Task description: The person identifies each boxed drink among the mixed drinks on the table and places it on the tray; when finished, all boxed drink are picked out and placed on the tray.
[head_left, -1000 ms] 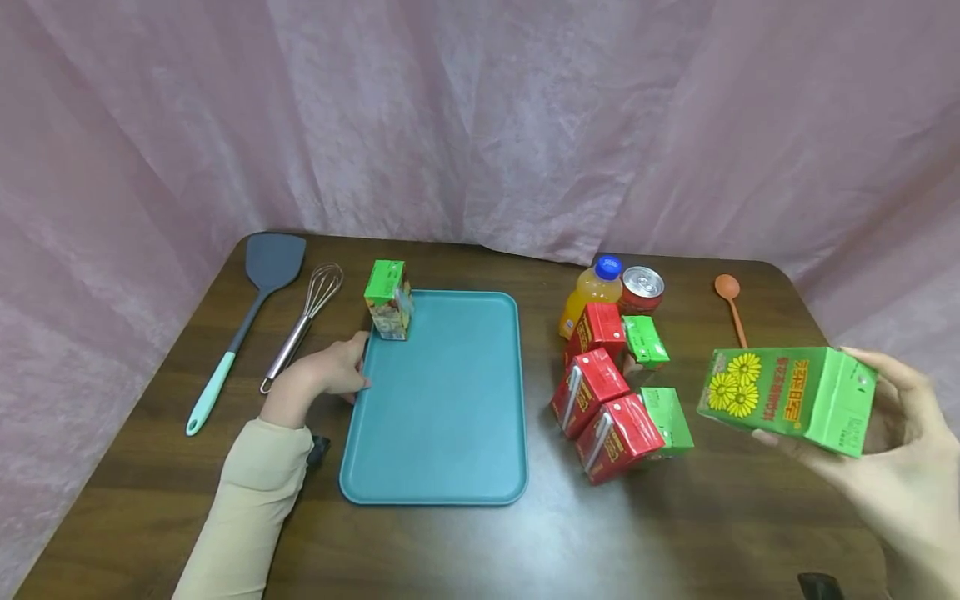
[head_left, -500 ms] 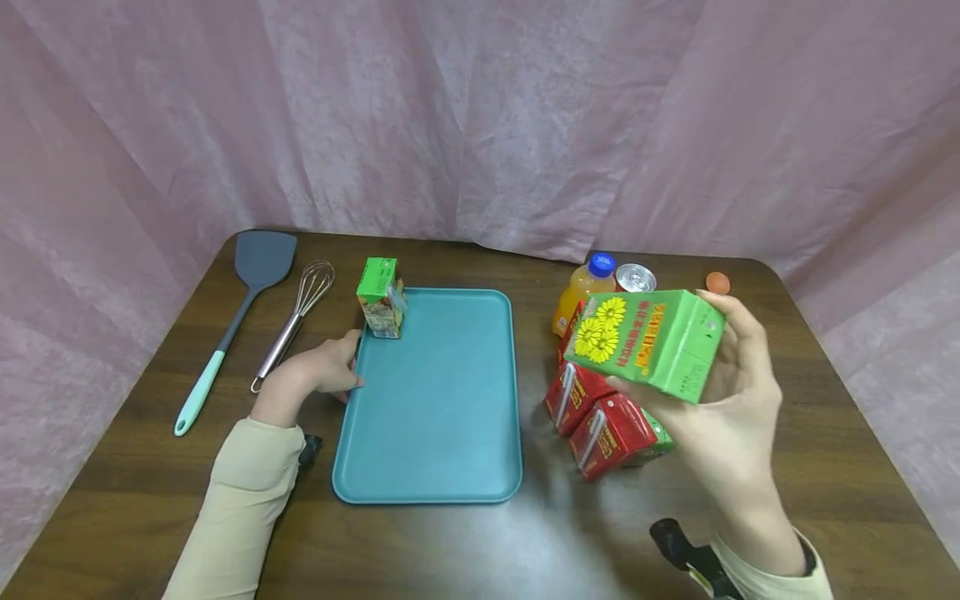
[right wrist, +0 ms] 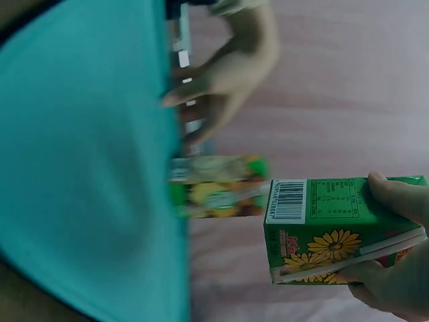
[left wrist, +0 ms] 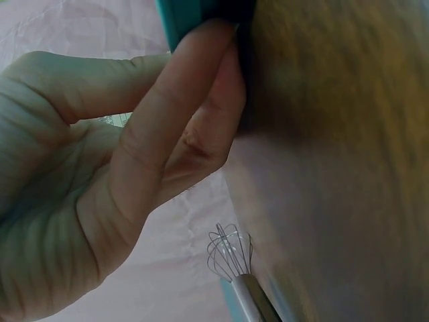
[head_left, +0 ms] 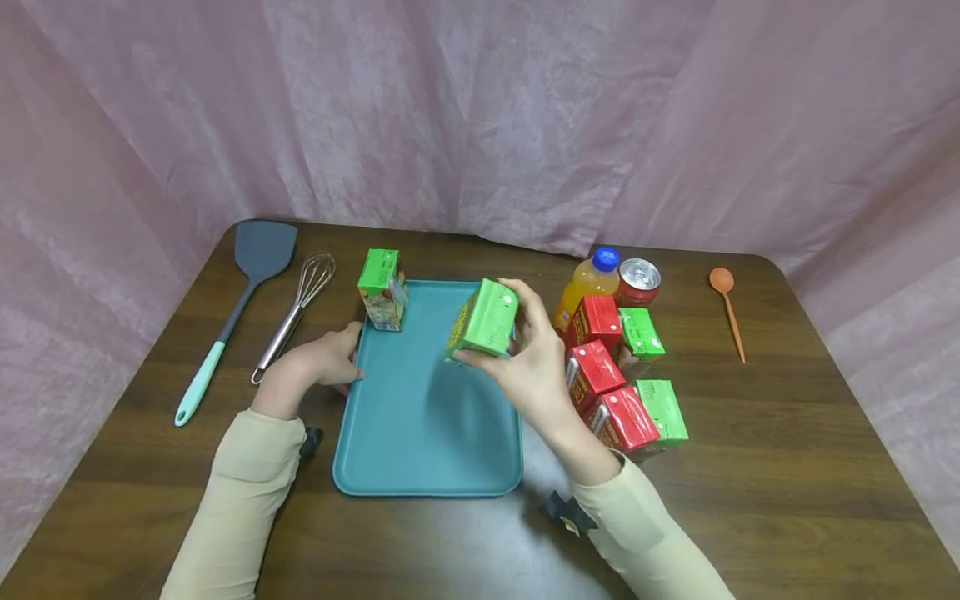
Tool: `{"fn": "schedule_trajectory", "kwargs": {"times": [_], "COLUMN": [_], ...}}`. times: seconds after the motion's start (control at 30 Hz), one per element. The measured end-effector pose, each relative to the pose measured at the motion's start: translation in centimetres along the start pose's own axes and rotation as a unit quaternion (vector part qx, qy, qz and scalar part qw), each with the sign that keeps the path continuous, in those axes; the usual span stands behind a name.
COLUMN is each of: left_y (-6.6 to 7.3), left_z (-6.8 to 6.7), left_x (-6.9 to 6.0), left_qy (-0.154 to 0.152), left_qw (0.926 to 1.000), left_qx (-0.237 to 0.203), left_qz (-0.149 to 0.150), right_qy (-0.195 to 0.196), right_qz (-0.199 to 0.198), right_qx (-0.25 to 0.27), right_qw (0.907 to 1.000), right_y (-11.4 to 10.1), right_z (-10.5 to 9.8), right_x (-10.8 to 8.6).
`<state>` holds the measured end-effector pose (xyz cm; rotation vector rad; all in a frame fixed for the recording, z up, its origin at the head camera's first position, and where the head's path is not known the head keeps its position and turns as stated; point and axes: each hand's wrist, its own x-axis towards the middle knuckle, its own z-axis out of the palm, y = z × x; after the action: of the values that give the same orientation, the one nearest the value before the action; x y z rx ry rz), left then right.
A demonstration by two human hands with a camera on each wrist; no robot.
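Observation:
My right hand [head_left: 536, 367] grips a green drink carton [head_left: 486, 318] with yellow flowers above the teal tray [head_left: 420, 442]. In the right wrist view, the carton [right wrist: 342, 231] shows its barcode end, and a straw is fixed to its side. My left hand [head_left: 322, 367] pinches the tray's left edge; in the left wrist view, the fingers [left wrist: 181, 100] meet at the tray rim [left wrist: 177, 20]. Another green-topped carton [head_left: 384, 292] stands upright in the tray's far left corner.
Right of the tray stand several red cartons [head_left: 592, 375], green cartons [head_left: 662, 410], an orange juice bottle [head_left: 581, 287] and a can [head_left: 639, 283]. An orange spoon [head_left: 727, 308] lies farther right. A spatula [head_left: 247, 292] and a whisk [head_left: 296, 312] lie left.
My right hand has carried the green carton leftward from the table's right side, past the red cartons, to above the tray. My left hand stays at the tray's edge.

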<state>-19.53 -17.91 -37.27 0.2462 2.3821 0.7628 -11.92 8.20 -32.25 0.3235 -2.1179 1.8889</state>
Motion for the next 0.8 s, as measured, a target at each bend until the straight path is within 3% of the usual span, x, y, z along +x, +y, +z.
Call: {"fn": "schedule_trajectory", "kwargs": {"times": [0.2, 0.37, 0.53, 0.67, 0.8], "left_y": [-0.1, -0.2, -0.2, -0.1, -0.1], "left_z": [0.2, 0.4, 0.3, 0.2, 0.0], "left_x": [0.2, 0.1, 0.0, -0.1, -0.1], "left_qy": [-0.002, 0.004, 0.005, 0.006, 0.006], "left_qw": [1.0000, 0.9999, 1.0000, 1.0000, 1.0000], "left_qx": [-0.005, 0.001, 0.001, 0.004, 0.002], "left_qz": [-0.004, -0.013, -0.006, -0.003, -0.003], "right_qy": [-0.021, -0.056, -0.062, -0.083, -0.112], "right_qz": [0.056, 0.080, 0.081, 0.092, 0.106], "right_qx": [-0.090, -0.154, -0.226, -0.240, -0.268], "right_qw": [0.9941, 0.9833, 0.9688, 0.9628, 0.9509], "right_y": [3.4, 5.0, 6.2, 6.8, 6.9], "right_z": [3.2, 5.2, 6.0, 6.1, 6.2], "right_x": [2.3, 3.7, 5.3, 7.2, 8.7]}}
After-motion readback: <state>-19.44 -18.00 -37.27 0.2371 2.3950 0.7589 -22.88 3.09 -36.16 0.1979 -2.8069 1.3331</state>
